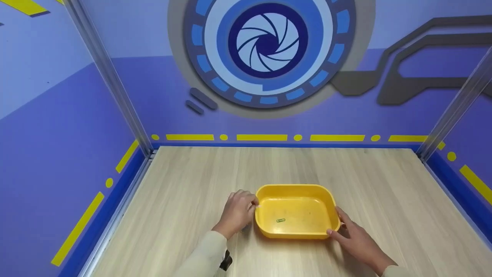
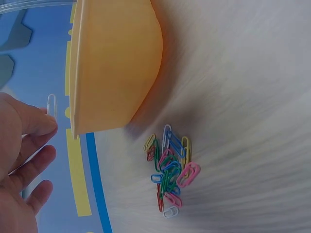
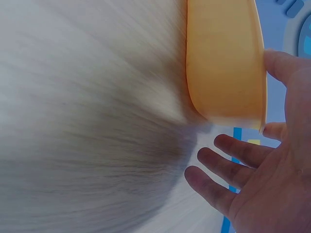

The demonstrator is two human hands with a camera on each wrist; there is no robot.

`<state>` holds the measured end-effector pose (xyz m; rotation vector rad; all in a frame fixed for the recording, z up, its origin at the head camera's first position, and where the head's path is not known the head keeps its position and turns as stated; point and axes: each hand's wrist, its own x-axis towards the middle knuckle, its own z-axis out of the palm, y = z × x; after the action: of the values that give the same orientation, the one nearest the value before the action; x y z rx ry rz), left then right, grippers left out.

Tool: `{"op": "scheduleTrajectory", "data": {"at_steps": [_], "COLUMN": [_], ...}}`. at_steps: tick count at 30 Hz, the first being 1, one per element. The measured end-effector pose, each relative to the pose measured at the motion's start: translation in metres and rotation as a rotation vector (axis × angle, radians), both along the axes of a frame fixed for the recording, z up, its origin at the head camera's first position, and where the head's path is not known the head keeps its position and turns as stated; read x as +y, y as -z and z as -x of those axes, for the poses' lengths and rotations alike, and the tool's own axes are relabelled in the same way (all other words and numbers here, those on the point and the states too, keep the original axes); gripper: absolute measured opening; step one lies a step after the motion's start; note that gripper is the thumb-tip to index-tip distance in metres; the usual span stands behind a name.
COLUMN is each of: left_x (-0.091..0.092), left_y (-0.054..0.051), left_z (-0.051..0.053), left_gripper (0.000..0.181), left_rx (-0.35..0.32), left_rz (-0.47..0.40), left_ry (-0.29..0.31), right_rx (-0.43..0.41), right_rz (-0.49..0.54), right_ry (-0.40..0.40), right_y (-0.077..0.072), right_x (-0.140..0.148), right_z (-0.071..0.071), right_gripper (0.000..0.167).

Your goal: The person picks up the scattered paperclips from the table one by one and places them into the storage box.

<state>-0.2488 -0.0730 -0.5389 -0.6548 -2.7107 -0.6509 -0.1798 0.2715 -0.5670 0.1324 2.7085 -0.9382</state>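
A yellow tray (image 1: 296, 215) with rounded corners stands on the wooden table, and one green paper clip (image 1: 281, 220) lies inside it. At the tray's left rim my left hand (image 1: 237, 211) pinches a whitish paper clip (image 2: 52, 106) between thumb and finger, as the left wrist view shows. Beside the tray in that view lies a loose pile of coloured paper clips (image 2: 170, 167), hidden under my left arm and hand in the head view. My right hand (image 1: 355, 238) touches the tray's right end with thumb and index finger at the rim; its other fingers are spread below.
The wooden table (image 1: 200, 173) reaches back to a blue-purple wall (image 1: 153, 92) with yellow marks. Metal posts (image 1: 111, 80) stand at the back corners, and side walls border the table left and right. A dark band or strap (image 1: 226, 260) shows at my left sleeve.
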Motion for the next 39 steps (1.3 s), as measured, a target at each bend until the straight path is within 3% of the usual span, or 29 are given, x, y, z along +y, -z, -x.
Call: {"op": "scheduleTrajectory", "data": {"at_steps": [18, 39], "left_x": [0.015, 0.033], "left_y": [-0.001, 0.008], "left_z": [0.002, 0.005], "left_gripper": [0.007, 0.007], "left_rx": [-0.015, 0.028], "left_rz": [-0.005, -0.059], "left_ry": [0.0, 0.076], "right_rx": [0.011, -0.003], "right_rz": [-0.014, 0.019], "right_ry": [0.011, 0.017], "right_y": [0.0, 0.002], "right_x": [-0.001, -0.001], "right_z": [-0.001, -0.001], "right_gripper": [0.097, 0.098]}}
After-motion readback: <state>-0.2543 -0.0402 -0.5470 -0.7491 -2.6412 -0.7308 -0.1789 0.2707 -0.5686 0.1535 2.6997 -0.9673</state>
